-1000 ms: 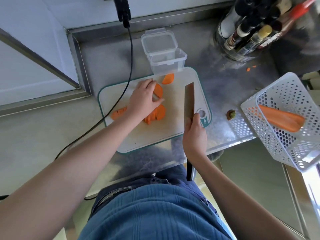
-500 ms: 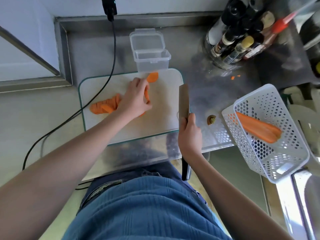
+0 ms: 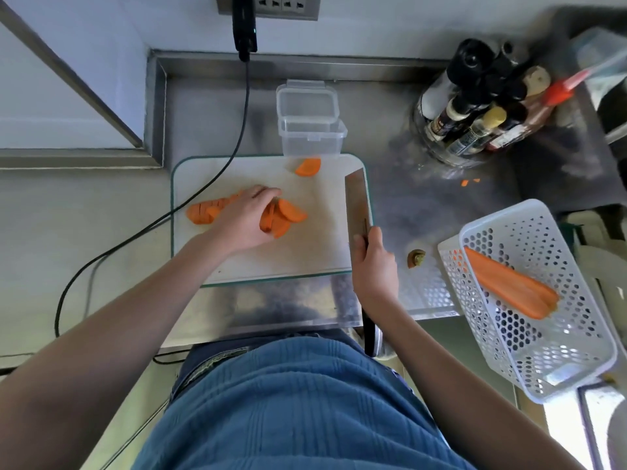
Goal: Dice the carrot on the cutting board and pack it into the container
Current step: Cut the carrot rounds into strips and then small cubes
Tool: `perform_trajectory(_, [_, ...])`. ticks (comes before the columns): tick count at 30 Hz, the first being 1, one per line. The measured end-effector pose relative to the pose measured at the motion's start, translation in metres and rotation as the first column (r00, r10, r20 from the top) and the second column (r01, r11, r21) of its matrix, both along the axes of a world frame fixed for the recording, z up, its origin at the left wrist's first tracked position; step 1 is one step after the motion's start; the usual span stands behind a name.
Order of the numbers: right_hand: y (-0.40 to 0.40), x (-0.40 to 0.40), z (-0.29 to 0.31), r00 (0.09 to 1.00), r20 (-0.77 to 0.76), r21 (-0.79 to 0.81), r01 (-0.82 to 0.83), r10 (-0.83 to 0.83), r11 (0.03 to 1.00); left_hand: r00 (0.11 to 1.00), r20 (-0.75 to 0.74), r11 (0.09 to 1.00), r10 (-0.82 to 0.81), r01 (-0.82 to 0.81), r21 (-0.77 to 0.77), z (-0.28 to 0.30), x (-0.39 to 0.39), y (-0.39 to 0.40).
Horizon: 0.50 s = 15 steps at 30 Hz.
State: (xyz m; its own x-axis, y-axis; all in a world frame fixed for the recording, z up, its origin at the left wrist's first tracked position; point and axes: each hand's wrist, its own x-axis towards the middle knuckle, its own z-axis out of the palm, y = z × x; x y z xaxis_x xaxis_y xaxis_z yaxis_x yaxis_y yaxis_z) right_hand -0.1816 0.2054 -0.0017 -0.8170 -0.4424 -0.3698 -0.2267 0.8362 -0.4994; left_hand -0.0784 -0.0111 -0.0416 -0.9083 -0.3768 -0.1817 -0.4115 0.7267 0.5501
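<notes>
A white cutting board (image 3: 298, 256) with a green rim lies on the steel counter. On it a sliced carrot (image 3: 283, 217) lies fanned out, and more cut slices (image 3: 203, 213) stretch to the left. My left hand (image 3: 246, 220) rests on the carrot, fingers curled over the slices. One loose slice (image 3: 308, 167) sits by the board's far edge. My right hand (image 3: 373, 262) grips the handle of a cleaver (image 3: 356, 198), whose blade lies along the board's right edge. A clear plastic container (image 3: 310, 130) stands open just behind the board.
A white perforated basket (image 3: 549, 361) at the right holds a carrot half (image 3: 509, 283). A carrot stub (image 3: 416, 257) lies between board and basket. Sauce bottles (image 3: 481, 106) crowd the far right corner. A black cable (image 3: 203, 191) runs from the wall socket across the board's left corner.
My left hand has slid left along the carrot, uncovering the fanned slices on its right side. The right hand and cleaver stay at the board's right edge. The camera view has shifted.
</notes>
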Motion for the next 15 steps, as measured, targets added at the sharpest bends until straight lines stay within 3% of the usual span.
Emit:
perform_trajectory(3, [-0.003, 0.0, 0.001, 1.0, -0.004, -0.01, -0.013, 0.013, 1.0, 0.997, 0.07, 1.0, -0.018, 0.018, -0.002, 0.002, 0.001, 0.0])
perform_trajectory(15, [-0.01, 0.0, -0.002, 0.996, 0.016, 0.023, -0.088, 0.088, 0.996, 0.994, 0.112, 0.99, -0.021, 0.036, -0.136, 0.006, -0.015, 0.011])
